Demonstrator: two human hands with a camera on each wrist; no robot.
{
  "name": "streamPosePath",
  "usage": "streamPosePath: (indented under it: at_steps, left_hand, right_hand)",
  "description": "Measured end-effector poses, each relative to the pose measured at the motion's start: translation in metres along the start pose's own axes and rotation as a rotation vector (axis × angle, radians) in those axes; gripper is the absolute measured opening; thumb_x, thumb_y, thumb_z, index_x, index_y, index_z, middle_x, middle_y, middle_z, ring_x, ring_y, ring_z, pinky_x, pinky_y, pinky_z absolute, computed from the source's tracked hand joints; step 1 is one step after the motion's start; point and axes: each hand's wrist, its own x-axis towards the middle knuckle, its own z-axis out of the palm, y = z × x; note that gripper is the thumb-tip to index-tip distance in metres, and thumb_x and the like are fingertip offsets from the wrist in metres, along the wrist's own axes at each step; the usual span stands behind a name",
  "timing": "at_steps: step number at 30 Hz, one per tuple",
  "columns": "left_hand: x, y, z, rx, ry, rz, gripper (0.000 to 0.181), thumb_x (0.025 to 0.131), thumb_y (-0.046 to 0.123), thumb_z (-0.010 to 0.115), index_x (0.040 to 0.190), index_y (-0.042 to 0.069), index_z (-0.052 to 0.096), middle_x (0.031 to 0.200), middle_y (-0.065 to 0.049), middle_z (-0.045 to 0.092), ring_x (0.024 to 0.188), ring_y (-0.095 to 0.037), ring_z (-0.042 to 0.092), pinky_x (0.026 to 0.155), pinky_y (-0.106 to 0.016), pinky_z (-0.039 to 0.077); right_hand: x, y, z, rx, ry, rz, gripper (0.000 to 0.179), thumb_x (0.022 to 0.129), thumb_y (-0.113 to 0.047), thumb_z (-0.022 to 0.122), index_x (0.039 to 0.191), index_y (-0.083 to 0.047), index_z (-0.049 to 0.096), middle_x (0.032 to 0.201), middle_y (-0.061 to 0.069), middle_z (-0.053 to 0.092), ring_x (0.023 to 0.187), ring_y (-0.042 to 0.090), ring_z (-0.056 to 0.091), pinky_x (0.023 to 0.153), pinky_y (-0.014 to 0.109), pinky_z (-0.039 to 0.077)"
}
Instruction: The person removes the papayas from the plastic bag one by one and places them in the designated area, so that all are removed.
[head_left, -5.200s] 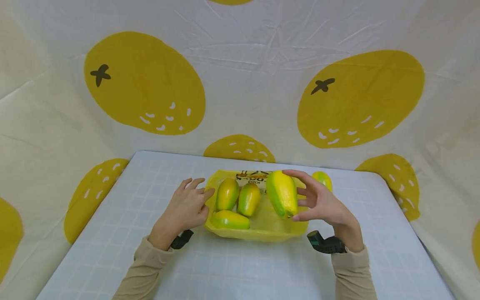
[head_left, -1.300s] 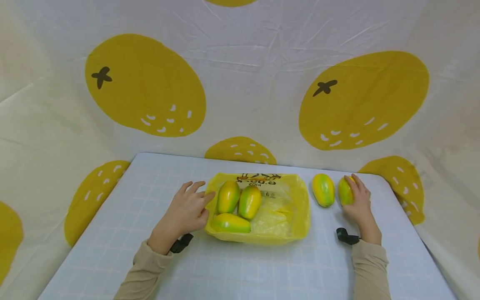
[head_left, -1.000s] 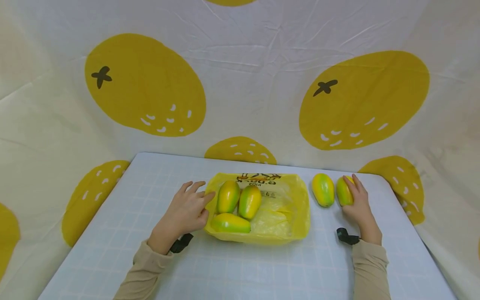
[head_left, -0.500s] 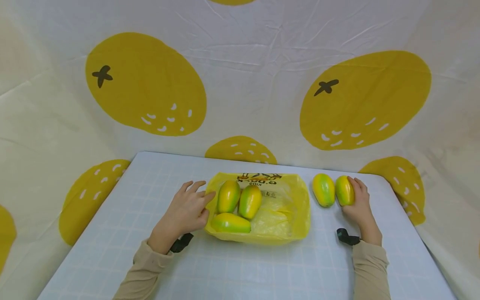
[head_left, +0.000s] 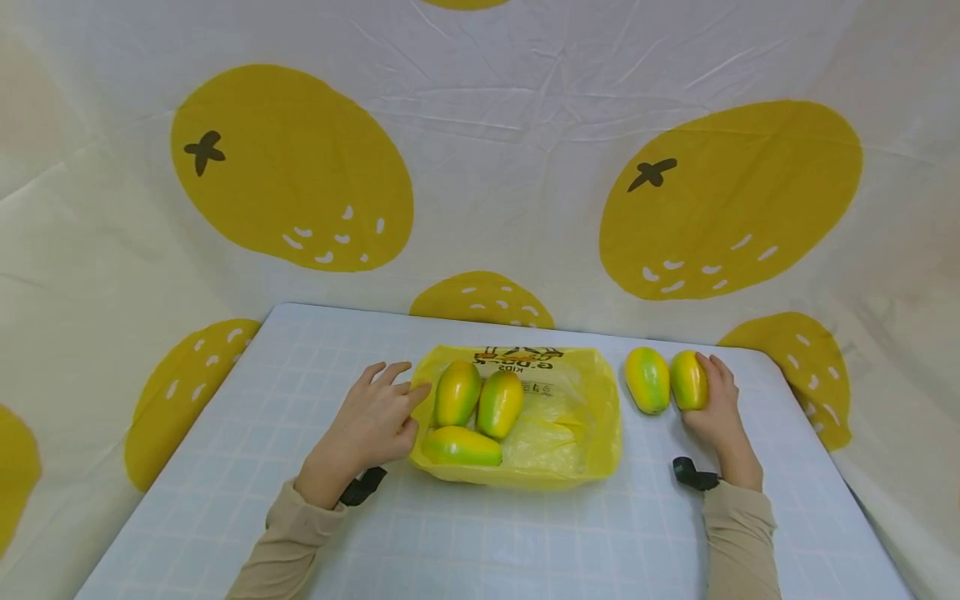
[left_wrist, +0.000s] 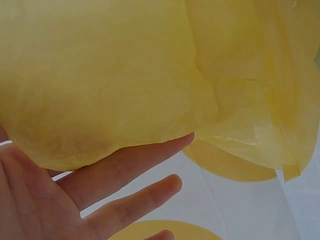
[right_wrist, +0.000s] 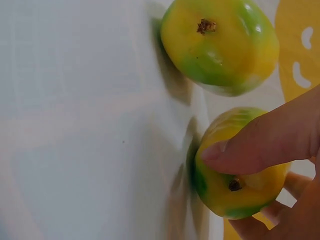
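Observation:
My right hand (head_left: 716, 407) holds a yellow-green papaya (head_left: 687, 381) on the table, right of a second papaya (head_left: 647, 381). In the right wrist view, my thumb (right_wrist: 250, 142) presses near the stem end of the held papaya (right_wrist: 235, 202), while the other fingers go behind it. At the left rim of a yellow plastic bag (head_left: 555, 477), my left hand (head_left: 375, 418) has its fingers spread. The left wrist view has the index finger (left_wrist: 135, 165) along the bag's lower edge. Inside the bag's left half are three more papayas (head_left: 457, 395).
A pale checked cloth covers the table (head_left: 480, 550). Behind it hangs a white sheet (head_left: 502, 183) with large yellow fruit prints. Black cameras sit on both wrists. The bag's open right half shows crumpled yellow film (head_left: 551, 437).
The papaya earlier held over the bag is out on the table at the right. Since then my right hand has shifted it slightly left toward its neighbour. My left hand has stayed put.

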Motion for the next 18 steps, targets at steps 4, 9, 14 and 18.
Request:
streamPosePath:
  at_steps: [4, 9, 14, 18]
  left_hand:
    - [-0.0004, 0.0001, -0.0001, -0.006, -0.004, -0.002, 0.043, 0.078, 0.008, 0.054, 0.117, 0.008, 0.073, 0.103, -0.011, 0.074, 0.124, -0.037, 0.054, 0.104, -0.059, 0.038]
    - [-0.0004, -0.0001, -0.0006, -0.007, -0.008, -0.005, 0.043, 0.078, 0.009, 0.055, 0.118, 0.007, 0.073, 0.103, -0.011, 0.074, 0.124, -0.037, 0.053, 0.104, -0.059, 0.038]
    - [-0.0003, 0.0, -0.0008, -0.009, -0.01, -0.009, 0.043, 0.078, 0.009, 0.055, 0.117, 0.007, 0.072, 0.102, -0.011, 0.074, 0.123, -0.037, 0.054, 0.104, -0.059, 0.038]
    - [0.0, -0.0003, -0.0008, -0.01, -0.008, -0.007, 0.043, 0.078, 0.009, 0.055, 0.117, 0.007, 0.072, 0.102, -0.011, 0.074, 0.123, -0.037, 0.054, 0.104, -0.059, 0.037]
  right_hand:
    - [-0.0008, 0.0003, -0.0017, 0.004, -0.013, -0.008, 0.106, 0.065, 0.007, 0.067, 0.156, -0.002, 0.015, 0.159, 0.029, 0.002, 0.137, 0.059, 0.011, 0.103, 0.078, 0.018]
    - [-0.0004, 0.0013, -0.003, 0.009, -0.032, 0.0, 0.106, 0.066, 0.005, 0.068, 0.157, -0.003, 0.014, 0.159, 0.03, 0.001, 0.137, 0.06, 0.009, 0.102, 0.08, 0.017]
    - [-0.0001, 0.0012, -0.0045, 0.007, -0.047, 0.004, 0.104, 0.069, 0.004, 0.069, 0.157, -0.003, 0.014, 0.158, 0.031, 0.0, 0.137, 0.061, 0.009, 0.102, 0.08, 0.016]
    - [-0.0016, -0.0006, -0.0091, 0.003, -0.046, -0.019, 0.102, 0.07, 0.003, 0.07, 0.156, -0.001, 0.016, 0.157, 0.033, 0.002, 0.137, 0.062, 0.009, 0.102, 0.079, 0.018]
